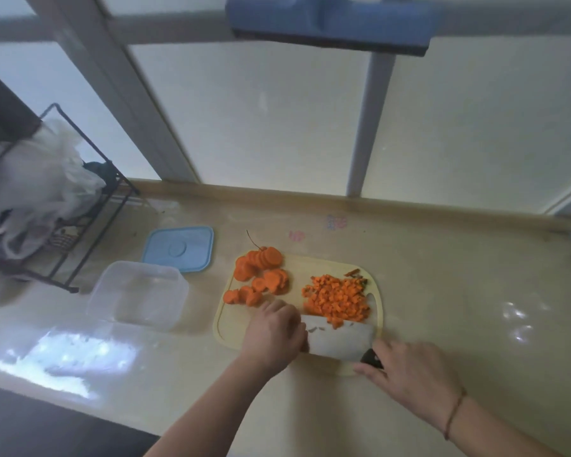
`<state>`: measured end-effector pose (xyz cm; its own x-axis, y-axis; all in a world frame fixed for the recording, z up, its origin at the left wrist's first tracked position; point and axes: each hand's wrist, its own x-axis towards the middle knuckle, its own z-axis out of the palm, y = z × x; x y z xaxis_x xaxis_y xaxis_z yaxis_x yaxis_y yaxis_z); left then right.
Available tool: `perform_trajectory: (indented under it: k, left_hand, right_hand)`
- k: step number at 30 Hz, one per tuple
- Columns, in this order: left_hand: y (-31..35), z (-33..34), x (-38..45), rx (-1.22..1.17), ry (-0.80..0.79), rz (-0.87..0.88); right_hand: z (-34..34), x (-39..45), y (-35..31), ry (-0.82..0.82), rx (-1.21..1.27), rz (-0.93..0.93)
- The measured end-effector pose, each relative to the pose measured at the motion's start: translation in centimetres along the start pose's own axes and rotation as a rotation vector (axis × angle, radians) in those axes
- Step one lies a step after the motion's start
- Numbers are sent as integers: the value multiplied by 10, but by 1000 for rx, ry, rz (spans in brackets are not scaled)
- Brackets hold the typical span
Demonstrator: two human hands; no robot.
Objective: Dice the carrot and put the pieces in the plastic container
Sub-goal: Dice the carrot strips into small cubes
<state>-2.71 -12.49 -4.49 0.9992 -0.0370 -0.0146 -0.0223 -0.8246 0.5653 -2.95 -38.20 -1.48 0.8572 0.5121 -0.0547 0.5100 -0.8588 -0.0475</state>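
Head view, worktop items listed from nine o'clock across to three o'clock. Wire rack (80,206), far nine o'clock, holding pale bags. Plastic container (138,294), clear, uncovered, nothing visible inside, on the counter (459,291) just beside the board's nine o'clock edge. Blue lid (180,248), flat on the counter at the container's one o'clock. Cutting board (226,319), pale yellow, centre of view. Carrot rounds (259,280), uncut slices heaped on the board's ten o'clock quarter. Left hand (274,338), at the board's seven o'clock corner, fingers curled against the far end of the cleaver (338,341); whether it grips the blade or only steadies it cannot be told. Diced carrot (337,298), a loose pile on the board's two o'clock side, a few cubes lying on the blade's upper edge. Right hand (412,380), at five o'clock, wrapped round the cleaver's black handle (371,357). Step judged in hand: gathering diced pieces onto the blade, with slices still awaiting dicing. Next move would call for a level blade carried toward nine o'clock over the container.
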Motion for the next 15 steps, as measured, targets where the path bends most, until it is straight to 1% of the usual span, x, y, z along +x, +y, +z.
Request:
perform_trajectory:
  k: [3,5,8,9,12,15]
  left_hand:
    - [4,8,8,-30,-15,-4]
    - [7,11,13,-42,-23,9]
    - [15,10,19,-132,-67,20]
    - [17,10,20,-152,-71,39]
    - [22,13,22,-198,-78,90]
    - [27,18,25,-220,-47,112]
  right_hand:
    - [-4,2,3,-96,-3,16]
    - [-3,2,4,-8,-26,-25]
    - [-11,5,3,-167,-9,2]
    - [-15,7,2,-184,-7,-1]
    - [-14,7,2,-180,26,-18]
    - [-19,10,0,-201,19,-16]
